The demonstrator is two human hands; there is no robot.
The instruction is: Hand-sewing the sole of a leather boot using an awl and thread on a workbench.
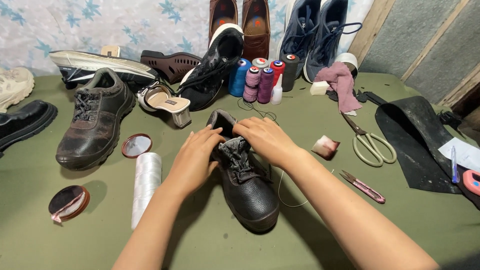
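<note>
Probably a cobbler's workshop: worn shoes (95, 120), thread spools (260, 77) and scissors (370, 142) crowd a green table (200, 240).

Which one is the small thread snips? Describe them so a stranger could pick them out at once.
Start at the green table and go to the right of the black boot under the person's hands. Just below the big pale-handled scissors lie the thread snips: far smaller, slim, pinkish-handled, with no finger loops.
</note>
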